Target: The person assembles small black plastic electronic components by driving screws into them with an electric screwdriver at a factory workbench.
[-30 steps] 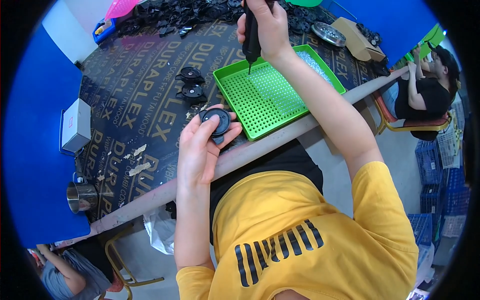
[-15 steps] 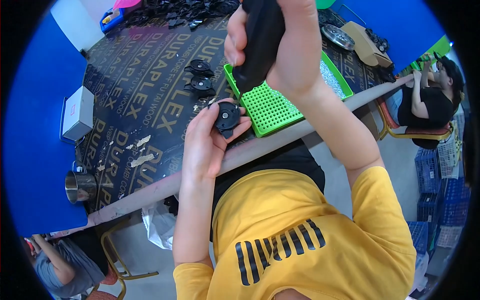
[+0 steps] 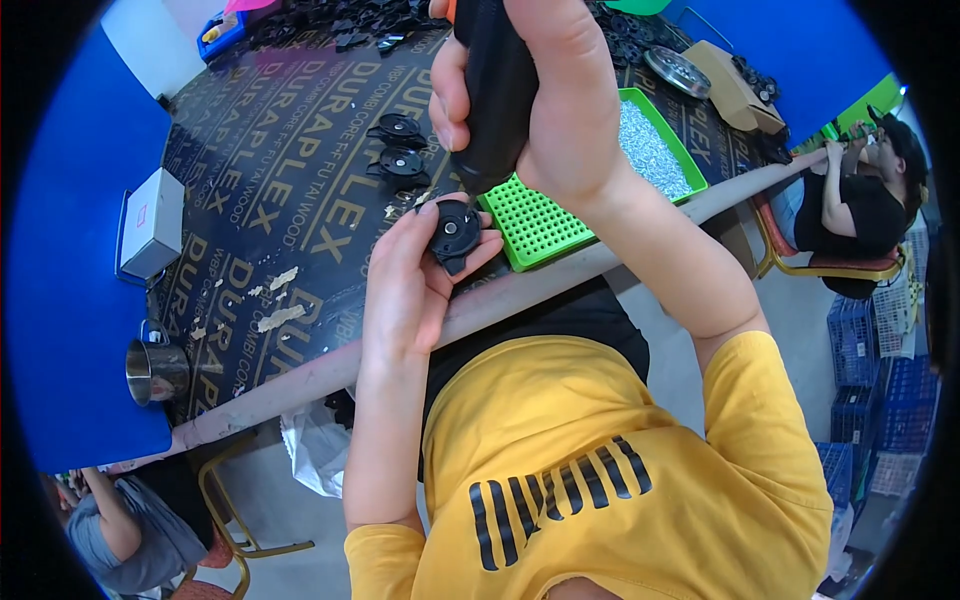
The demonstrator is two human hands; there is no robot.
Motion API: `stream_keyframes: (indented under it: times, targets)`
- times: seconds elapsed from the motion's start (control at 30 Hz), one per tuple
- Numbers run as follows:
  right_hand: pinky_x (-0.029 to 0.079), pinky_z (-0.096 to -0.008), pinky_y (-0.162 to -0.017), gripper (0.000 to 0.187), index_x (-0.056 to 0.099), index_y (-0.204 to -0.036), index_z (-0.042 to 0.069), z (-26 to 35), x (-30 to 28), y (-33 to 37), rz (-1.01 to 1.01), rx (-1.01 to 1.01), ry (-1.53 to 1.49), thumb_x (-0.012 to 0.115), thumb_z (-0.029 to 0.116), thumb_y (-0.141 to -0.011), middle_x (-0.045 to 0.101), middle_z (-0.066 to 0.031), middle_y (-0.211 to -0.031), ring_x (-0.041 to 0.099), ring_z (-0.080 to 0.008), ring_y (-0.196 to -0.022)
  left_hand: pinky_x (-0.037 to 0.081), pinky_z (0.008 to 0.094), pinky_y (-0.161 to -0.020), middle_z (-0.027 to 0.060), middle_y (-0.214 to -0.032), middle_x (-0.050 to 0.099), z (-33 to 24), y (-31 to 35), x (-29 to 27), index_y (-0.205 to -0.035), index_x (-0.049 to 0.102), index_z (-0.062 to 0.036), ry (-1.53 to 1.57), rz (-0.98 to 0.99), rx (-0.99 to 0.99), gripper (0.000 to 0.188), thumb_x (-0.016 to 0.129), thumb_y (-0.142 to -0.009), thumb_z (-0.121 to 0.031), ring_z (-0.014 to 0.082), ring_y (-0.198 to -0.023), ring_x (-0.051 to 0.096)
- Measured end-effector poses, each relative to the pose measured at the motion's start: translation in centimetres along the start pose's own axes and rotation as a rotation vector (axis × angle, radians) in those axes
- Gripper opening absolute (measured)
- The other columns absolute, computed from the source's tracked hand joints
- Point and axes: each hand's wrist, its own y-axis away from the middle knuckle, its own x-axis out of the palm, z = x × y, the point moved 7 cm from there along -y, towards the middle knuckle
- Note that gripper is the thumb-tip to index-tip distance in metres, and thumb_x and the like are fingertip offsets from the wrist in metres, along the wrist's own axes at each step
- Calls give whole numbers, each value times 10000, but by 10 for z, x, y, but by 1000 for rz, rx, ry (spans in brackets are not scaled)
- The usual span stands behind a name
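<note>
My left hand (image 3: 408,275) holds a round black plastic part (image 3: 456,232) near the table edge, its face turned up with a small metal spot at the centre. Raised above the table, my right hand (image 3: 565,110) is wrapped round a black power screwdriver (image 3: 492,95). The tool's lower end points down just above the held part; its tip cannot be made out. Behind and partly under the right hand lies a green tray (image 3: 540,222) with a grid of holes and a section of small silvery screws (image 3: 650,150). Two similar black parts (image 3: 402,162) rest beyond my left hand.
A heap of black pieces (image 3: 350,25) covers the far table. A round metal dish (image 3: 677,73) and an open cardboard box (image 3: 735,88) stand at the far right. To the left are a white box (image 3: 155,225) and a metal pot (image 3: 157,370). Other people sit at both sides.
My right hand and the screwdriver have shifted left, toward the part in my left hand, uncovering more of the screws. The left hand has barely moved.
</note>
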Motion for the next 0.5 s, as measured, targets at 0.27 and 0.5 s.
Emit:
stream_keyframes:
  times: [0.27,0.5]
  targets:
    - [403,-221,-440,427,480,-950,39,-9,1,4,58,33,-46,582,446,-872,523,-39,-571,490,-101,-455,569,388,-787,222,-935,599,2,0,-1,-1026,526,101,44,-46,-20,281,398,-960,-140,276,-844,640]
    - [406,-220,-431,432,476,-936,42,-13,0,7,25,71,-77,588,454,-864,526,-39,-578,494,-106,-457,568,396,-793,237,-933,597,2,0,-4,-1026,523,109,84,-48,-17,267,405,-949,-118,300,-854,640]
